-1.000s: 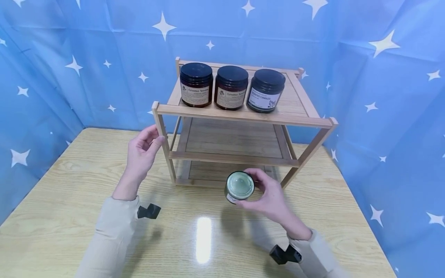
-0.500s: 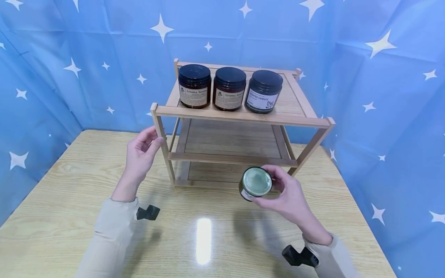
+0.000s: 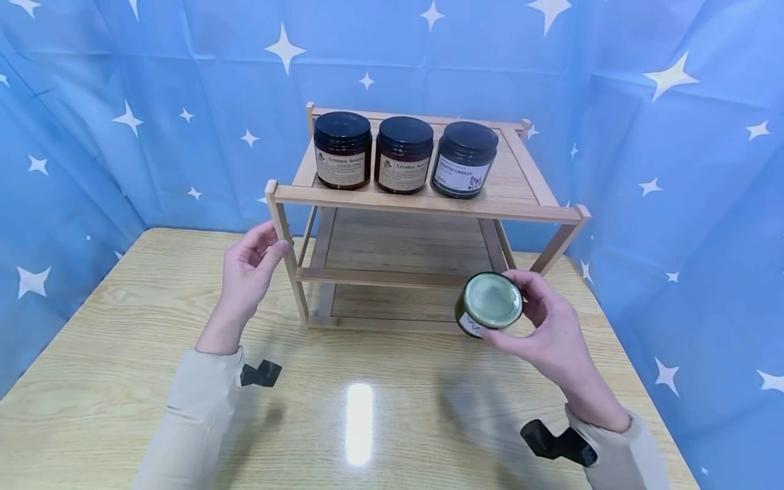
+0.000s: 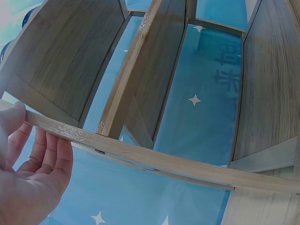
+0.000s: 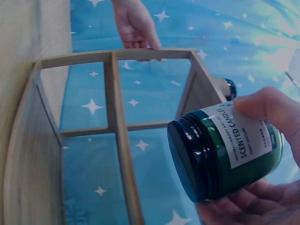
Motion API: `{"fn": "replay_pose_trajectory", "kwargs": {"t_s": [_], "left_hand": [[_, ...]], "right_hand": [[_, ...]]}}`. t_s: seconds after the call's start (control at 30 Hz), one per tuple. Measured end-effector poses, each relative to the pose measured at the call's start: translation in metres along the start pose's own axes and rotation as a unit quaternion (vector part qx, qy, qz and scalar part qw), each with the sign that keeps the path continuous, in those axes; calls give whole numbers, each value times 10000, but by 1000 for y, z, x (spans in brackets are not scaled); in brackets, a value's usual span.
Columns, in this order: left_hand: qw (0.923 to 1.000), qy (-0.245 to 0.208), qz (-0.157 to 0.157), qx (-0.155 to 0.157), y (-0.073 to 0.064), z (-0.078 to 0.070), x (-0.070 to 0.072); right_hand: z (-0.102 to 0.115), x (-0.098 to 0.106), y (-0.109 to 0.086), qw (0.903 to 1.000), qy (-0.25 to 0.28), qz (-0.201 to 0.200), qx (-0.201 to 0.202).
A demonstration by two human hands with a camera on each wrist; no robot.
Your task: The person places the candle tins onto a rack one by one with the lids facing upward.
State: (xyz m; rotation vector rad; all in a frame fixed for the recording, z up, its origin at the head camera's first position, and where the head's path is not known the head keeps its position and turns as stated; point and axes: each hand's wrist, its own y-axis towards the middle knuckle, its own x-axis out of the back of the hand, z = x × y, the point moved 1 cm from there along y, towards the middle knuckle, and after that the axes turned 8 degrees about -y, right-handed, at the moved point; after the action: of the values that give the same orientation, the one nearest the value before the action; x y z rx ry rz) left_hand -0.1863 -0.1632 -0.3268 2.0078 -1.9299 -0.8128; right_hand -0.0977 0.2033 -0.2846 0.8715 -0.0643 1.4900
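My right hand holds a green glass candle jar between thumb and fingers, in front of the right side of a wooden shelf rack. The jar's pale base faces up toward the head camera. In the right wrist view, its black lid points left and its white label reads "SCENTED CANDLES". At the left, my left hand grips the rack's front post, thumb on one side and fingers on the other.
On the rack's top shelf stand three lidded candle jars: two brown ones and a dark one with a white label. The rack stands on a wooden table. A blue star-patterned curtain hangs behind and beside it.
My right hand has moved right and slightly up with the candle jar, from the rack's lower middle toward its right front post. The left hand stays on the left post.
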Motion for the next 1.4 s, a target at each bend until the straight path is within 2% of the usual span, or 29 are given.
{"fn": "replay_pose_trajectory", "kwargs": {"t_s": [0.13,0.47,0.63,0.8,1.07,1.4], "left_hand": [[10000,20,-16,8,0,0,0],[10000,-45,31,-46,1,0,0],[10000,-49,48,-60,1,0,1],[10000,1,19,-23,1,0,1],[10000,70,-24,37,0,0,1],[10000,85,7,16,0,0,2]], "right_hand": [[4,7,4,9998,158,-150,-42],[10,25,9,9931,1022,-533,-207],[13,34,13,9892,1324,-623,-96],[19,43,19,9833,1584,-892,-68],[29,53,37,9648,2264,-1330,122],[40,64,70,9615,2251,-1554,252]]}}
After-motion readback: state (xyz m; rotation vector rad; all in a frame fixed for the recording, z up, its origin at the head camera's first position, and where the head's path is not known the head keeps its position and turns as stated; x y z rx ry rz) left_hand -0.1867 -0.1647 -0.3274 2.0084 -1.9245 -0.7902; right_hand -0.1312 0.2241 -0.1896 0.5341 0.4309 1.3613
